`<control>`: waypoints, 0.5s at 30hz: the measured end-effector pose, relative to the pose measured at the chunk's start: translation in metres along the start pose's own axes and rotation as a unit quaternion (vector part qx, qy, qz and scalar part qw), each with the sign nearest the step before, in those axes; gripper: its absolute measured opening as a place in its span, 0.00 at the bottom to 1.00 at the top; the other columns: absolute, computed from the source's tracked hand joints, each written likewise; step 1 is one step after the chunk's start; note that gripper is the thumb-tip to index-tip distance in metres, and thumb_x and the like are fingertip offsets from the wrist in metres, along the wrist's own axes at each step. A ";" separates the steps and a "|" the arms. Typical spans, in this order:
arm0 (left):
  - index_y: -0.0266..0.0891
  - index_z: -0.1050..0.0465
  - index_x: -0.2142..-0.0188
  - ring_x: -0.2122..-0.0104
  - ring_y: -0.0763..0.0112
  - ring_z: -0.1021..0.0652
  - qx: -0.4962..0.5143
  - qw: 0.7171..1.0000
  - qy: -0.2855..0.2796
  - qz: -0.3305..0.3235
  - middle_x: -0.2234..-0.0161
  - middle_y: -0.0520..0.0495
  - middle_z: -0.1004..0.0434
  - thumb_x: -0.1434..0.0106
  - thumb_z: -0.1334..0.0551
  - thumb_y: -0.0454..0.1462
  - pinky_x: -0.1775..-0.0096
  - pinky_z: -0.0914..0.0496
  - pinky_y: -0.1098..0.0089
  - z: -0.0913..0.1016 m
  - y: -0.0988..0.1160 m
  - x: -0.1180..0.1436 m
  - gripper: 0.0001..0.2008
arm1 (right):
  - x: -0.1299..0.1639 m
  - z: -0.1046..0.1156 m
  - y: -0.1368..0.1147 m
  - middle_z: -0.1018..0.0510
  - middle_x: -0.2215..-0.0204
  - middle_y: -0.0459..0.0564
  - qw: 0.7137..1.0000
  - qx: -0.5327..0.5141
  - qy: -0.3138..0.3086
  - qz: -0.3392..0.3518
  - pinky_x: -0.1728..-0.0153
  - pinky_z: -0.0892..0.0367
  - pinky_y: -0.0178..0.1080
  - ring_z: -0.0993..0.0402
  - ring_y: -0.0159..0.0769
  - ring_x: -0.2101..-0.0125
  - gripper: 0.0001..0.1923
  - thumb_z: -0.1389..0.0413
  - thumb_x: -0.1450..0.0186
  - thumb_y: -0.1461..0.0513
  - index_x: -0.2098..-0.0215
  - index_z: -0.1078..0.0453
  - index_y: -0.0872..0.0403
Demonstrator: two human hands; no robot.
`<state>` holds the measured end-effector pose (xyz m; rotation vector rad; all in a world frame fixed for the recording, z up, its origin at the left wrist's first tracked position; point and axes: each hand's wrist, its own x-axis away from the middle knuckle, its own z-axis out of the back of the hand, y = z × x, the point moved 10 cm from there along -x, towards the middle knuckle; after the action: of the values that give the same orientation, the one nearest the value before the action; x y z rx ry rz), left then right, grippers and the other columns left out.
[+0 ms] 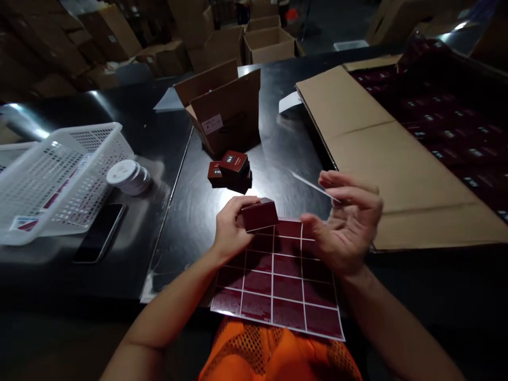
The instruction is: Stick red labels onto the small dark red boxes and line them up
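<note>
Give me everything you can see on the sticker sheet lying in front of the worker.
The sticker sheet is a white backing sheet carrying dark red rectangular labels in a grid of four columns, with white gaps between them. It looks like glossy paper. It lies flat on the dark table, its near edge over the table's edge above the orange vest. Print on the labels is too small to read. The left hand holds a small dark red box over its far edge.

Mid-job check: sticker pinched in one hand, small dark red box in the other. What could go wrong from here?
1. The sticker hangs edge-on from the right hand; it might curl or land crooked on the small box in the left hand.
2. The label sheet overhangs the table edge and may slip.
</note>
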<state>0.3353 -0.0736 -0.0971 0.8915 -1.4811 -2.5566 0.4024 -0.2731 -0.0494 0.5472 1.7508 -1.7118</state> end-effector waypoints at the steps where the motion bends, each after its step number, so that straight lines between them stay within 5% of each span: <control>1: 0.43 0.23 0.57 0.60 0.62 0.20 0.014 1.000 -0.012 0.015 0.59 0.47 0.19 0.48 0.28 0.36 0.58 0.26 0.62 -0.003 -0.003 -0.001 0.17 | -0.005 0.006 0.001 0.25 0.54 0.50 1.000 -0.022 0.006 -0.020 0.46 0.28 0.53 0.25 0.44 0.51 0.12 0.34 0.38 0.57 0.57 0.28 0.46; 4: 0.43 0.22 0.60 0.61 0.62 0.20 0.042 0.998 -0.021 0.041 0.61 0.47 0.19 0.47 0.28 0.37 0.59 0.26 0.63 -0.008 -0.007 0.000 0.15 | -0.010 0.008 0.019 0.21 0.71 0.44 0.986 -0.092 -0.008 -0.135 0.65 0.23 0.39 0.22 0.34 0.69 0.05 0.32 0.40 0.61 0.67 0.24 0.48; 8: 0.43 0.21 0.59 0.61 0.63 0.20 0.034 0.998 -0.014 0.044 0.61 0.47 0.19 0.46 0.28 0.38 0.60 0.26 0.65 -0.008 -0.002 0.003 0.14 | 0.011 -0.019 0.047 0.20 0.77 0.44 0.925 -0.159 -0.097 -0.331 0.79 0.28 0.31 0.24 0.31 0.78 0.12 0.27 0.48 0.57 0.74 0.23 0.51; 15: 0.44 0.21 0.58 0.60 0.64 0.20 0.003 1.000 -0.015 -0.002 0.60 0.47 0.20 0.47 0.28 0.33 0.59 0.25 0.65 -0.008 0.004 0.005 0.16 | 0.035 -0.035 0.062 0.21 0.80 0.47 0.865 -0.133 -0.175 -0.452 0.89 0.38 0.30 0.29 0.31 0.85 0.15 0.27 0.49 0.53 0.69 0.19 0.54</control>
<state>0.3343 -0.0836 -0.0985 0.8607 -1.4978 -2.5803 0.4141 -0.2389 -0.1197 -0.8043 2.0433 -1.8972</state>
